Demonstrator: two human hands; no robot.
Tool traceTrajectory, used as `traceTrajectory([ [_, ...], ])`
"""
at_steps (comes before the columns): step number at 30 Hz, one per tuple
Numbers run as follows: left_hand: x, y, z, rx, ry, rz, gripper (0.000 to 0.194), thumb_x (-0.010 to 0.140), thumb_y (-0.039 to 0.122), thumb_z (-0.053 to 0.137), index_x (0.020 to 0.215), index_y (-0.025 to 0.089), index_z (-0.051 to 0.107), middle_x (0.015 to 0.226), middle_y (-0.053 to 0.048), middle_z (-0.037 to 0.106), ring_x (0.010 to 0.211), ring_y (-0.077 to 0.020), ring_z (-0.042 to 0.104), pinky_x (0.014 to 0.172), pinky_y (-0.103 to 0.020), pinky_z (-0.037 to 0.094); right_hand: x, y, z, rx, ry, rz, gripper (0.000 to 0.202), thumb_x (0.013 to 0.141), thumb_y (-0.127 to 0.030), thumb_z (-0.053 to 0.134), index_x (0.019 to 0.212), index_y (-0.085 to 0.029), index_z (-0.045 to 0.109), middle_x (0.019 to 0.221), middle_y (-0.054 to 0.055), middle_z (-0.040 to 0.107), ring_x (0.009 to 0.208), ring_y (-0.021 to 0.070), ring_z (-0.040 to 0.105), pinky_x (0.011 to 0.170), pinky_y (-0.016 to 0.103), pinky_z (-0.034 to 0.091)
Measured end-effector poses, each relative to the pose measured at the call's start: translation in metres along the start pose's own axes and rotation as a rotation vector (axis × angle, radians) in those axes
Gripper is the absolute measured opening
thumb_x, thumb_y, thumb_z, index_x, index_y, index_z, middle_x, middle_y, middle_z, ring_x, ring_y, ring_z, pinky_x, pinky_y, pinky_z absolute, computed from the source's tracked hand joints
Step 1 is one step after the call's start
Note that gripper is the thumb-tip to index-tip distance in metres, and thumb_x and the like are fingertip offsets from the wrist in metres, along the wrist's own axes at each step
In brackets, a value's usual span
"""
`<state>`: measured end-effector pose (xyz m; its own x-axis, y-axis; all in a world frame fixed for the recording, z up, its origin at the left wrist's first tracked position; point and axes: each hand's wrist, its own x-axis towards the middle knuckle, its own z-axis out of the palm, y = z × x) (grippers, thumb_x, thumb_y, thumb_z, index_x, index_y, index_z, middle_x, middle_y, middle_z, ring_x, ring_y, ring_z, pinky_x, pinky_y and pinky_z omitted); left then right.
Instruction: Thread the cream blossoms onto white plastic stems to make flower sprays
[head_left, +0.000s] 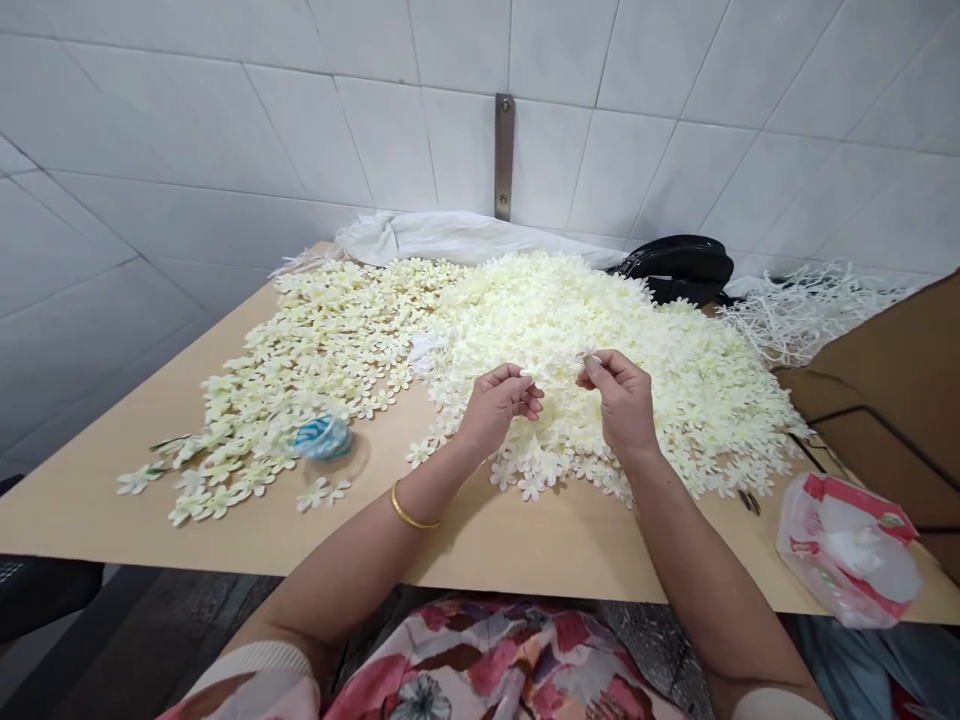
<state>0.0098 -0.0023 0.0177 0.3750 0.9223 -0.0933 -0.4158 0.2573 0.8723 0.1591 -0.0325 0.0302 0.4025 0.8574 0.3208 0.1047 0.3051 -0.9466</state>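
Note:
A large heap of pale yellow-white artificial flowers (705, 400) covers the middle and right of the table. Flatter rows of similar flowers (322, 330) spread over the left side. My left hand (498, 408) is raised over the heap's near part, thumb and index finger pinched at a small white petal piece. To its right, my right hand (619, 398) is also raised, its thumb and index fingertips pressed together; what they hold is too small to make out. A gap separates the hands.
On the wooden table (525, 550) are a blue-and-white ball (322, 438), a red-and-clear plastic bag (847, 550) and white strings (810, 310). A black bag (679, 265) and white cloth (472, 238) lie by the wall. Brown cardboard (892, 390) stands at right.

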Motion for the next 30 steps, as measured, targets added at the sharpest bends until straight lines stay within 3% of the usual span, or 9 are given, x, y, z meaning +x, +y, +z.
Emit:
traceTrajectory([
  [6,0.002,-0.002,-0.006,-0.091,0.024,-0.036,0.026,0.054,0.018,0.072,0.057,0.013,0.047,0.057,0.003,0.056,0.065,-0.0145,0.067,0.057,-0.020,0.048,-0.009,0.002,0.009,-0.281,-0.093,-0.090,0.017,0.081,-0.032,0.052,0.071,-0.018,0.055,0.066,-0.001,0.055,0.065,0.0119,0.051,0.065,0.027,0.041],
  [9,0.003,-0.002,-0.008,-0.116,0.035,-0.027,0.027,0.051,0.014,0.072,0.054,0.012,0.045,0.056,0.003,0.055,0.062,-0.0147,0.067,0.053,-0.019,0.046,-0.014,0.004,0.013,-0.430,-0.110,-0.176,0.016,0.083,-0.027,0.049,0.071,-0.018,0.055,0.070,0.001,0.057,0.068,0.0130,0.053,0.067,0.027,0.040],
  [12,0.003,-0.001,-0.009,-0.139,0.047,-0.042,0.024,0.052,0.009,0.068,0.068,0.014,0.051,0.053,0.004,0.055,0.055,-0.0128,0.063,0.048,-0.018,0.044,-0.018,0.006,0.014,-0.523,-0.162,-0.239,0.021,0.087,-0.026,0.044,0.069,-0.019,0.054,0.069,0.001,0.057,0.066,0.0130,0.052,0.065,0.027,0.038],
  [15,0.003,0.004,-0.010,-0.163,0.013,-0.089,0.032,0.057,0.009,0.064,0.087,0.015,0.055,0.057,0.002,0.059,0.054,-0.0112,0.062,0.046,-0.018,0.044,-0.020,0.005,0.014,-0.614,-0.180,-0.282,0.024,0.088,-0.026,0.042,0.067,-0.019,0.051,0.065,0.001,0.054,0.063,0.0132,0.050,0.063,0.028,0.036],
  [19,0.002,0.009,-0.010,-0.150,-0.111,-0.149,0.028,0.063,0.023,0.069,0.086,0.013,0.057,0.068,-0.002,0.063,0.056,-0.0108,0.062,0.044,-0.017,0.043,-0.019,0.002,0.016,-0.694,-0.173,-0.333,0.021,0.087,-0.024,0.044,0.068,-0.019,0.052,0.064,0.001,0.055,0.064,0.0140,0.050,0.064,0.029,0.036],
  [25,0.002,0.004,-0.014,-0.029,-0.150,-0.047,0.034,0.058,0.030,0.079,0.077,0.014,0.055,0.060,0.002,0.061,0.053,-0.0095,0.060,0.047,-0.019,0.046,-0.022,0.000,0.024,-0.676,-0.177,-0.308,0.016,0.083,-0.024,0.050,0.068,-0.019,0.055,0.067,0.000,0.059,0.066,0.0140,0.052,0.067,0.029,0.038],
  [30,0.002,-0.002,-0.019,-0.038,-0.147,-0.056,0.036,0.058,0.035,0.079,0.071,0.013,0.054,0.053,0.002,0.060,0.047,-0.0095,0.058,0.045,-0.019,0.045,-0.026,-0.006,0.024,-0.490,-0.257,-0.094,0.024,0.086,-0.030,0.047,0.065,-0.019,0.051,0.060,-0.002,0.053,0.059,0.0111,0.046,0.059,0.025,0.036],
])
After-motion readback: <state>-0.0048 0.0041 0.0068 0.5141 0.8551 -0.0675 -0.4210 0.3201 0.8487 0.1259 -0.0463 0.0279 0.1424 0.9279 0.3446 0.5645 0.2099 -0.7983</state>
